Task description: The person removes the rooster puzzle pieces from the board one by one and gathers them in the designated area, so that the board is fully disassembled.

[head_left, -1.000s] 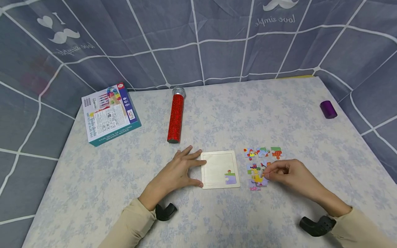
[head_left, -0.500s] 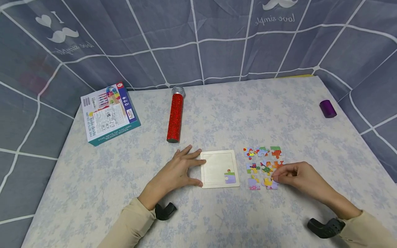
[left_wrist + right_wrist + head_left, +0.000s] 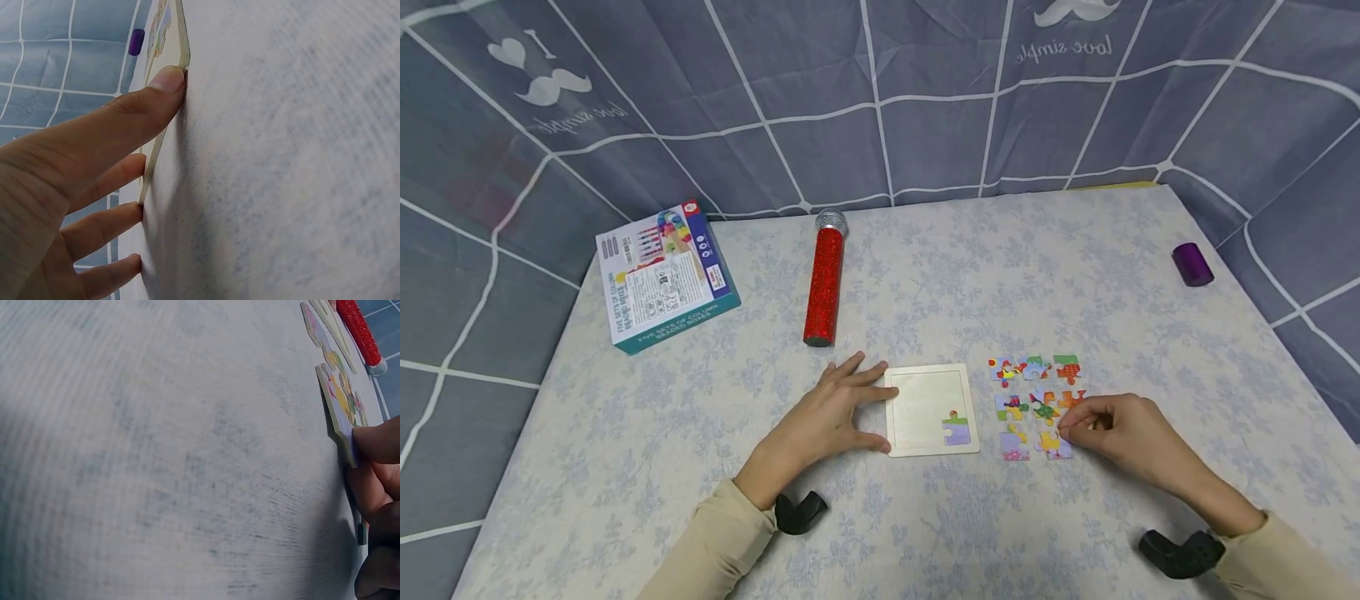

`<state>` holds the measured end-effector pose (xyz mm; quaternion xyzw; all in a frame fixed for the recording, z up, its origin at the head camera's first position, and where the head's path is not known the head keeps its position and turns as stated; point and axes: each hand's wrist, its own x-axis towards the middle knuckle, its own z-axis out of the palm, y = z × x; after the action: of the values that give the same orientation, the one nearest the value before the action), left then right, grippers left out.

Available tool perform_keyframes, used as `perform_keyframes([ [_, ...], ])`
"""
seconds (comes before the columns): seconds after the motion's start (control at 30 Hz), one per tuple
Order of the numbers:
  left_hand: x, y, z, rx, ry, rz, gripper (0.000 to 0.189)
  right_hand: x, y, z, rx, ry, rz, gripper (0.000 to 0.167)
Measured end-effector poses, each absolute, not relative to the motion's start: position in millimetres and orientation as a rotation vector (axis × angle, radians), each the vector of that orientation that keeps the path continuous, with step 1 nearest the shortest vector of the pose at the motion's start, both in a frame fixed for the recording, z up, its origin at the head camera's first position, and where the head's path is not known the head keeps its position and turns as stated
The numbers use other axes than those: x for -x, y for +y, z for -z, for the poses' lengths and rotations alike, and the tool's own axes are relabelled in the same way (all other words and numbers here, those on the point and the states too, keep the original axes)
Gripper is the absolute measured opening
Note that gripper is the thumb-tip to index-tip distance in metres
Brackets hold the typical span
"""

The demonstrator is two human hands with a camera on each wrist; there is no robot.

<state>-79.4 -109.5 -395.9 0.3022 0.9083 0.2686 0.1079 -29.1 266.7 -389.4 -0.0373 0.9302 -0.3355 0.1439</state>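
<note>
A square wooden puzzle board (image 3: 917,408) lies flat on the table, with one purple-and-green puzzle piece set in its lower right corner. My left hand (image 3: 820,427) has its fingers spread along the board's left side; thumb and fingertips touch that edge, as the left wrist view also shows. To the right of the board, several loose jigsaw pieces (image 3: 1013,407) lie in rough rows. My right hand (image 3: 1123,429) pinches a yellow-and-purple jigsaw piece (image 3: 337,412) by its edge between thumb and index finger, at the lower right of these pieces.
Behind the board lies a red glittery microphone (image 3: 824,283) with a silver head. A teal-and-white toy box (image 3: 666,279) sits at the back left. Far right, a small purple cylinder (image 3: 1193,264) lies near the table edge. Grey-blue curtains (image 3: 940,142) hang around the table.
My right hand has shifted right with the pinched piece, away from the lower left loose piece, and has barely moved in the last half second. The left hand stays at the board's edge.
</note>
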Motion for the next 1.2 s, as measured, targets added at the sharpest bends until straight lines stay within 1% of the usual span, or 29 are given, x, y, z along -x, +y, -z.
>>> perform_keyframes([
  [0.23, 80, -110, 396, -0.894, 2.672, -0.780, 0.070, 27, 266, 391, 0.108, 2.680, 0.975, 0.004],
  [0.4, 80, -110, 396, -0.900, 2.671, -0.785, 0.070, 29, 266, 387, 0.122, 2.714, 0.965, 0.007],
  [0.53, 79, -110, 395, -0.896, 2.675, -0.781, 0.070, 33, 266, 382, 0.145, 2.756, 0.990, 0.003],
  [0.63, 79, -110, 395, -0.887, 2.678, -0.779, 0.070, 36, 262, 380, 0.178, 2.780, 1.023, 0.006],
  [1.03, 79, -109, 396, -0.887, 2.674, -0.786, 0.069, 47, 219, 390, 0.342, 2.693, 1.176, 0.012],
  [1.2, 79, -110, 396, -0.887, 2.675, -0.784, 0.069, 51, 198, 393, 0.417, 2.648, 1.218, 0.017],
])
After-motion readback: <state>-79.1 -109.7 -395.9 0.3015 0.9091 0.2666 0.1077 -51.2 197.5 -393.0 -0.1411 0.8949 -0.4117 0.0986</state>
